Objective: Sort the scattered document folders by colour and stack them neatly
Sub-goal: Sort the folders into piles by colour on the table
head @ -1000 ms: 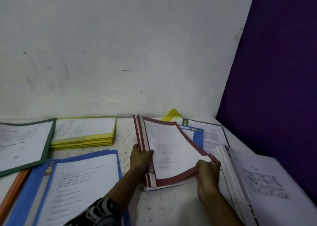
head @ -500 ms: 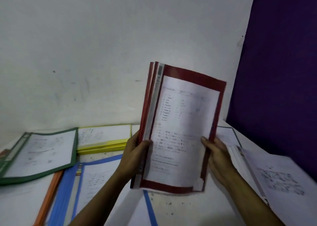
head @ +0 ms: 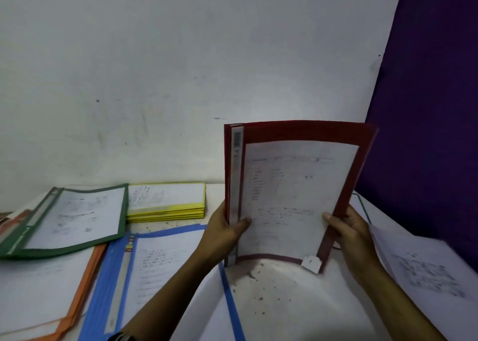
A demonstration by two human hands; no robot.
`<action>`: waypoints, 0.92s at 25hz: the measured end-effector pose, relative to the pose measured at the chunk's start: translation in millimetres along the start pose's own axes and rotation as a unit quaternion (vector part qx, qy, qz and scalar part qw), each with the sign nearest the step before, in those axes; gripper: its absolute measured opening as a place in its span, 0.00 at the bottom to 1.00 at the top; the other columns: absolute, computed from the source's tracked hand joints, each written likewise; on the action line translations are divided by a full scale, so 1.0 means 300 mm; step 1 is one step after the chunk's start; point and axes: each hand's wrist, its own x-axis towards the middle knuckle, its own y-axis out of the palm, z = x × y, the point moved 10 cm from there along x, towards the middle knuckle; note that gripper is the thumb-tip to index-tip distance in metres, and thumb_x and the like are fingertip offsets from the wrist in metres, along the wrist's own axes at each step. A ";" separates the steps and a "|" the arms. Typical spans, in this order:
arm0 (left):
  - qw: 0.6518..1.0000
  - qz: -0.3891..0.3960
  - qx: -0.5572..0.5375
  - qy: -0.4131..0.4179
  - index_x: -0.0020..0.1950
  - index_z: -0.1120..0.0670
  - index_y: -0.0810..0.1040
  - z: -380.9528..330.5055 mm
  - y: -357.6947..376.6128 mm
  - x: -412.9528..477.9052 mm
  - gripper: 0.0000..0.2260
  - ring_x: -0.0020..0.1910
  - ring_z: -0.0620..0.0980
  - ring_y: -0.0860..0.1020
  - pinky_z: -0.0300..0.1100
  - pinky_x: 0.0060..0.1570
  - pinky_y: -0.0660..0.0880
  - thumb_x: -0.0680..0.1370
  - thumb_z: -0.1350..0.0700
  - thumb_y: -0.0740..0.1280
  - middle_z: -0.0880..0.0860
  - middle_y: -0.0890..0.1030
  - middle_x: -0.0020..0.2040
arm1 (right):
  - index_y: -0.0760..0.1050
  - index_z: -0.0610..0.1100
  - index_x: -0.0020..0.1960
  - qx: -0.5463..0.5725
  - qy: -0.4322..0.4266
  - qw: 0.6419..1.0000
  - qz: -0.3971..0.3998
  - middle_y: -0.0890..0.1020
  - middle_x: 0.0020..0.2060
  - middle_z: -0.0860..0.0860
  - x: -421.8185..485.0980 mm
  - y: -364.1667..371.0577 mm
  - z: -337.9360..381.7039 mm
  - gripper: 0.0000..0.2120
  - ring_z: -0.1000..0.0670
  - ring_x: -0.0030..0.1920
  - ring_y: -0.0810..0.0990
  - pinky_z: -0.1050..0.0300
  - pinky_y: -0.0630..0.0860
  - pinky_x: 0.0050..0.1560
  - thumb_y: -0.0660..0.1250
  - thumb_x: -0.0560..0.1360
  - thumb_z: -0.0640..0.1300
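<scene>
I hold a bundle of red folders (head: 294, 131) upright on its bottom edge against the table, a printed sheet facing me. My left hand (head: 225, 233) grips the spine side, and my right hand (head: 349, 233) grips the right edge. A yellow stack (head: 165, 208) lies at the back against the wall. A green folder (head: 124, 211) lies at the left, partly over an orange folder (head: 85, 289). Blue folders (head: 103, 289) lie at the front left under my left arm.
The white table (head: 279, 289) is speckled below the red folders. A white pile with printed sheets (head: 426, 271) lies at the right. Behind it stands a purple panel (head: 434, 108), and a grey wall (head: 181, 69) closes the back.
The red folders went from lying flat on the table to lifted upright in both hands, then came down until their bottom edge meets the table.
</scene>
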 end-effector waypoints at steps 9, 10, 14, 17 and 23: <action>0.998 -0.031 0.050 0.014 0.63 0.52 0.74 -0.051 -0.137 -0.036 0.14 0.53 0.38 0.80 0.30 0.49 0.77 0.78 0.56 0.69 0.46 0.81 0.57 | 0.74 0.48 0.66 -0.113 -0.044 0.992 -0.045 0.80 0.56 0.52 -0.019 0.127 0.125 0.14 0.48 0.58 0.78 0.50 0.72 0.63 0.62 0.81 0.45; 0.996 -0.054 0.064 0.027 0.63 0.51 0.74 -0.081 -0.205 -0.061 0.15 0.52 0.36 0.79 0.28 0.49 0.76 0.78 0.56 0.70 0.45 0.81 0.56 | 0.74 0.47 0.67 -0.108 -0.047 0.992 -0.033 0.79 0.57 0.53 -0.022 0.188 0.142 0.15 0.49 0.58 0.77 0.52 0.71 0.62 0.61 0.81 0.44; 0.985 -0.120 0.113 0.051 0.65 0.49 0.72 -0.141 -0.514 -0.205 0.18 0.56 0.40 0.80 0.35 0.56 0.76 0.77 0.57 0.70 0.45 0.81 0.59 | 0.75 0.49 0.65 -0.079 -0.035 0.996 0.036 0.81 0.56 0.52 -0.066 0.494 0.111 0.14 0.48 0.57 0.78 0.52 0.73 0.62 0.62 0.80 0.41; 0.974 -0.178 0.136 0.037 0.66 0.50 0.73 -0.159 -0.782 -0.339 0.19 0.56 0.44 0.81 0.43 0.58 0.77 0.76 0.59 0.71 0.48 0.82 0.58 | 0.76 0.51 0.62 -0.068 0.002 0.990 0.127 0.82 0.53 0.55 -0.116 0.781 0.052 0.12 0.50 0.53 0.81 0.51 0.76 0.59 0.64 0.79 0.45; 0.921 -0.349 0.170 -0.022 0.62 0.53 0.76 -0.203 -1.412 -0.744 0.21 0.51 0.49 0.83 0.48 0.57 0.78 0.70 0.57 0.72 0.51 0.84 0.54 | 0.75 0.46 0.59 -0.028 0.104 0.948 0.299 0.80 0.41 0.45 -0.345 1.327 0.011 0.09 0.49 0.31 0.76 0.60 0.71 0.25 0.60 0.81 0.43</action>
